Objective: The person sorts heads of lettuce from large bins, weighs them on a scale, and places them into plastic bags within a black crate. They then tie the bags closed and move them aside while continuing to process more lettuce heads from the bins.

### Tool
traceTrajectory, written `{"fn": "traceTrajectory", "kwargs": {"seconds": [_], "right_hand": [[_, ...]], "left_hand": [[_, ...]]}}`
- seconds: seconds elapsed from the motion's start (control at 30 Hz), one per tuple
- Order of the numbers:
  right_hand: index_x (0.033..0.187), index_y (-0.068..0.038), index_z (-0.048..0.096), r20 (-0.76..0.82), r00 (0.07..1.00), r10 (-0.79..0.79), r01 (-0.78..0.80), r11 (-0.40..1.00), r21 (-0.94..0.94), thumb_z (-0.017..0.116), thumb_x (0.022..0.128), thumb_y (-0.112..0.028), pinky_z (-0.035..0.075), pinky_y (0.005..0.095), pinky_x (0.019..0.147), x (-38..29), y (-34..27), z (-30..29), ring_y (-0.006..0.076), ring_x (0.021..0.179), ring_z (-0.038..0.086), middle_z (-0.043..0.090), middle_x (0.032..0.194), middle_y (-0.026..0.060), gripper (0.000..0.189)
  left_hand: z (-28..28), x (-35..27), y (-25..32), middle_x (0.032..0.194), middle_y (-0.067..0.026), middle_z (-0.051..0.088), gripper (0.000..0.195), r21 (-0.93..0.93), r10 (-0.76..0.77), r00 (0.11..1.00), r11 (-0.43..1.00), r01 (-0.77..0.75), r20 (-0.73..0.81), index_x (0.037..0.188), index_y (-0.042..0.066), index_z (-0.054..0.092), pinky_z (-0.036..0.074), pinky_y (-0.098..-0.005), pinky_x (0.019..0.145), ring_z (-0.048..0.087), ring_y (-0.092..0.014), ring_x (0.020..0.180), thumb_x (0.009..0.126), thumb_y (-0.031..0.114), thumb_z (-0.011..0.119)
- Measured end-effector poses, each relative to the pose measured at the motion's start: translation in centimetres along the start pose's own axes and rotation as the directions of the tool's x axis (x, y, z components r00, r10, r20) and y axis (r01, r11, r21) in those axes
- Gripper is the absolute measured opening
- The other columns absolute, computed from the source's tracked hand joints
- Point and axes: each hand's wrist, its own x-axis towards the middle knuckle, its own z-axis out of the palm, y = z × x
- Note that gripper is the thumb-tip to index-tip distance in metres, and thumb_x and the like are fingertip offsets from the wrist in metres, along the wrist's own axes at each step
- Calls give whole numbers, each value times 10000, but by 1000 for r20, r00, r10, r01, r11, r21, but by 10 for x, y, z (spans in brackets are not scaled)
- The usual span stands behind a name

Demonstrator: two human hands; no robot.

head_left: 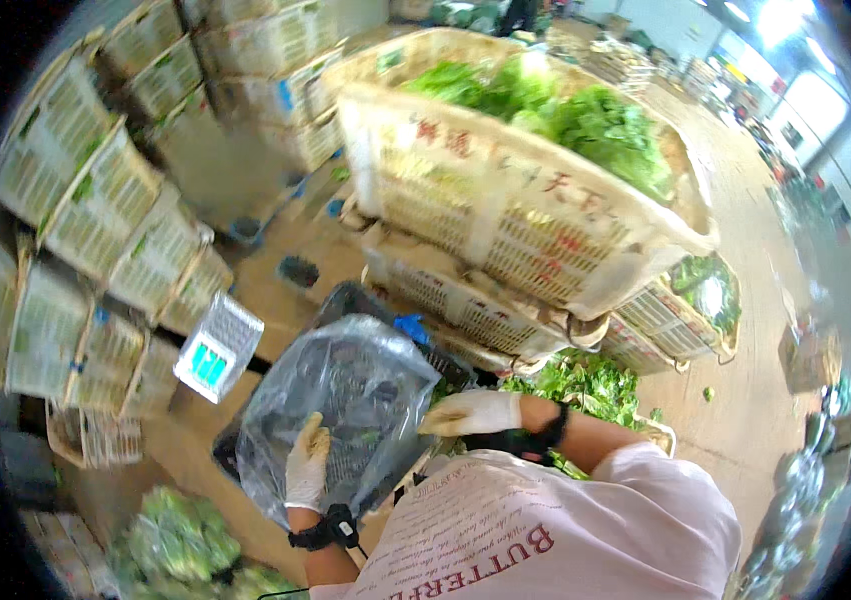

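A clear plastic bag (350, 375) lines a dark plastic crate (226, 450) in front of me. My left hand (310, 465), in a white glove with a yellowed palm side, lies over the bag's near left part; whether its fingers pinch the film cannot be told. At the bag's right edge is my right hand (474, 412), also gloved, its fingertips near the rim; its grip is unclear. Green leafy lettuce (583, 382) lies just beyond my right forearm. A digital scale display (219, 349) with lit digits stands left of the bag.
A large plastic basket (470, 180) holding lettuce heads (605, 131) rests on stacked baskets ahead. Tall stacks of pale crates (57, 322) line the left. Bagged greens (177, 536) sit at the lower left, and a cardboard box (808, 356) stands on the floor at right.
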Motion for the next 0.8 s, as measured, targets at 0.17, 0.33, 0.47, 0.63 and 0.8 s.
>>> {"fn": "traceTrajectory", "kwargs": {"seconds": [0.17,0.33,0.47,0.63,0.8], "right_hand": [[1123,-61,596,-473,872,-127,35,980,-197,628,840,-209,426,331,914,-159,-78,-135,212,989,571,615,1076,112,322],[1240,-56,499,-782,622,-52,-433,809,-398,655,761,-411,376,376,990,-241,-100,-288,275,1140,500,525,1237,151,617],[1248,-26,477,-630,537,562,-840,288,-459,569,763,-566,402,396,952,-233,-59,-386,312,1130,503,528,1220,187,731],[1127,-17,581,-409,615,675,-718,264,-644,547,696,-688,446,402,857,-207,0,-423,320,986,577,605,1080,199,799],[1122,-24,583,-324,617,717,-766,453,-455,646,683,-562,449,387,833,-192,6,-437,293,930,598,622,1039,189,698]], "left_hand": [[12,37,115,1342,-112,431,384,-277,258,966,929,-246,7,1256,-18,458,368,-297,989,496,-170,1126,880,38,514],[53,75,249,1292,-98,492,560,-117,560,822,828,-549,105,1272,0,451,399,-329,941,549,-198,1061,878,394,510],[91,127,341,1279,-105,498,517,-169,736,629,673,-720,250,1262,-9,453,395,-326,937,559,-207,1044,888,346,484],[140,189,409,1310,-79,476,458,41,588,713,760,-649,382,1271,45,464,410,-314,931,494,-181,1137,820,24,537],[169,242,387,1174,-88,575,463,431,728,588,431,-793,353,1227,128,523,454,-328,858,563,-230,1027,780,154,639]]}}
